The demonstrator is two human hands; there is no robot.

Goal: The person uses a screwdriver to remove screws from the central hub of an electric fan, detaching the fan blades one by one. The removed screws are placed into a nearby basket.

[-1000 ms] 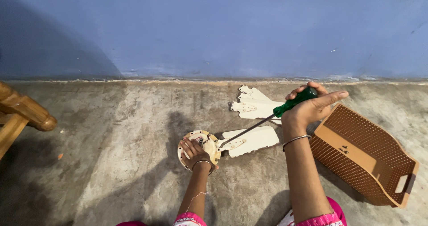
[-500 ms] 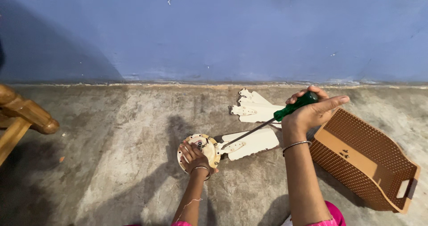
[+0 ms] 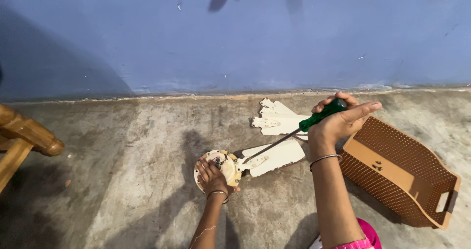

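the round cream fan hub [image 3: 219, 166] on the concrete floor [image 3: 122, 180] looks stiff and fairly heavy; your left hand [image 3: 212, 176] presses curled over its near rim. your right hand [image 3: 339, 119] wraps the green screwdriver [image 3: 299, 129], its tip at the thin, bendable blade [image 3: 274, 156], brown basket [image 3: 407, 175] to the right.

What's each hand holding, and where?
Right hand grips the screwdriver by its green handle. Left hand presses on the round fan hub, gripping its near edge.
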